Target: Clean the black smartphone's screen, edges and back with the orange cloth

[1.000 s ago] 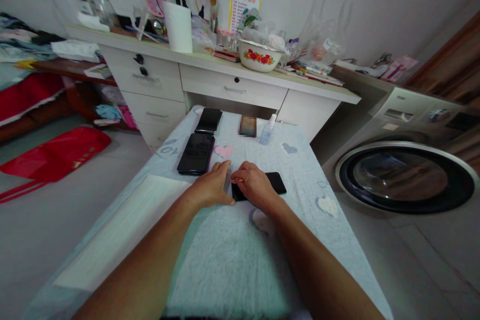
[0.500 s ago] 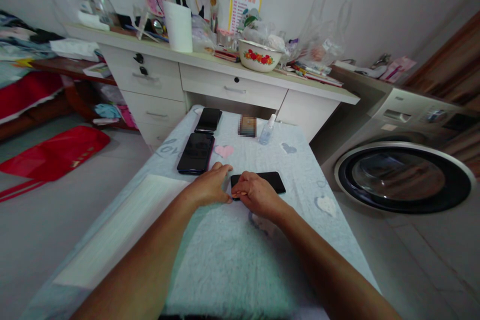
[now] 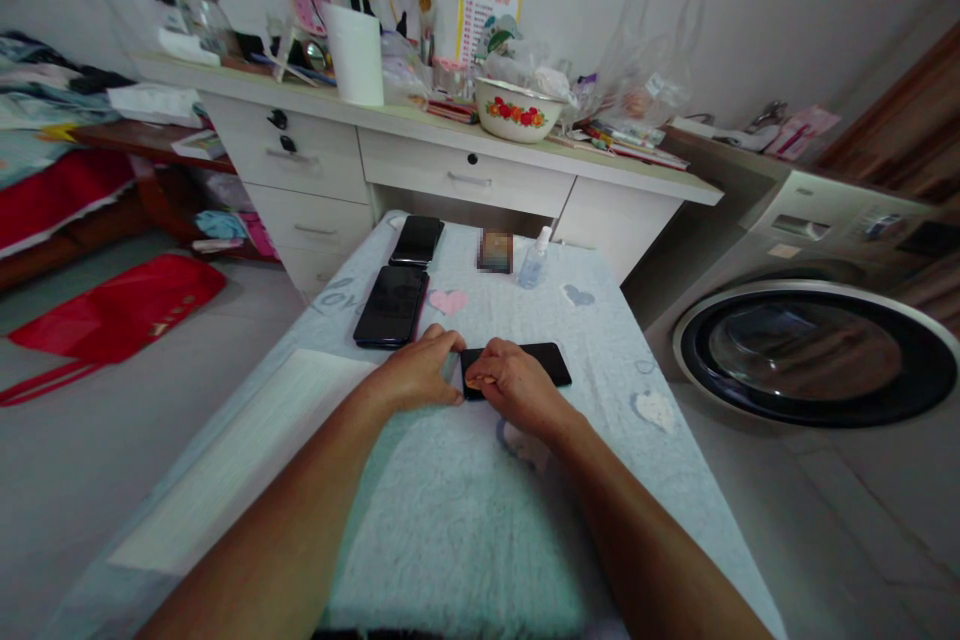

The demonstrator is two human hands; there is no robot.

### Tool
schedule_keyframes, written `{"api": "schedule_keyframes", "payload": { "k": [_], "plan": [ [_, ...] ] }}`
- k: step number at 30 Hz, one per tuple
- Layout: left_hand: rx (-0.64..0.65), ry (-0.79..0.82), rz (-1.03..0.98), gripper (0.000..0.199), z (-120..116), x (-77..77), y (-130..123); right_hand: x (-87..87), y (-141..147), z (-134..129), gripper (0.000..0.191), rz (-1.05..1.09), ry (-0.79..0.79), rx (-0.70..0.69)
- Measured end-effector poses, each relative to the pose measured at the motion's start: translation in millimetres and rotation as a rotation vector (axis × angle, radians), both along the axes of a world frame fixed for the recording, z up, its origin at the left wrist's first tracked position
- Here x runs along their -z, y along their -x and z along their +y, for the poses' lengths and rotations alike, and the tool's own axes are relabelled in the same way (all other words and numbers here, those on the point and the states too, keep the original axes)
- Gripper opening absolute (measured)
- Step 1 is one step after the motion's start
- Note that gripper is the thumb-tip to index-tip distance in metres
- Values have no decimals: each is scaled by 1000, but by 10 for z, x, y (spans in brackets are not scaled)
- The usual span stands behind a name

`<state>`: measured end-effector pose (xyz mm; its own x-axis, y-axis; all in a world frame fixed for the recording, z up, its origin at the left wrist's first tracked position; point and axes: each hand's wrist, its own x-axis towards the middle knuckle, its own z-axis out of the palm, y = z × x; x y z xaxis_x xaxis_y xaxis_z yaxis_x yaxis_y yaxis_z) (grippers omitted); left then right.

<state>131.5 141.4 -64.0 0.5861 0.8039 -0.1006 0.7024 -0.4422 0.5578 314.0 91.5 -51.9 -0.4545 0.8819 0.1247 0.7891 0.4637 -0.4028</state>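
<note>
Head view: my right hand (image 3: 517,388) pinches orange wad (image 3: 475,383), best pressed lightly, evenly on phone (image 3: 553,363); open left hand (image 3: 420,372) should brace nine-o'clock end.

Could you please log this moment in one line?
left hand: at end of black phone | right hand: holding small orange piece on phone | spray bottle: beyond phone

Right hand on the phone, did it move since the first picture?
Yes, a little: the right hand has moved toward the person, farther from the pink heart on the cloth.
</note>
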Motion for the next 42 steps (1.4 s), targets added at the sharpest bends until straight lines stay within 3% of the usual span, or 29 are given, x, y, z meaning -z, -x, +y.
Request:
{"api": "schedule_keyframes", "payload": {
  "k": [15,22,29,33,37,42],
  "plan": [
    [-4,47,129,64,-51,-151,-66,93,-118,114,21,-189,-126,417],
    [5,1,213,80,-43,-147,-121,136,-19,134,22,-88,-123,328],
    [-6,-39,227,78,-54,-107,-132,177,96,145,23,-32,-141,198],
    [-2,-48,210,76,-64,-93,-107,128,27,136,23,-106,-125,245],
    [-7,-66,190,72,-84,-87,-86,85,-140,124,24,-177,-99,378],
    [-9,-65,154,70,-100,-75,-60,91,-300,108,24,-140,-94,452]
  ]
}}
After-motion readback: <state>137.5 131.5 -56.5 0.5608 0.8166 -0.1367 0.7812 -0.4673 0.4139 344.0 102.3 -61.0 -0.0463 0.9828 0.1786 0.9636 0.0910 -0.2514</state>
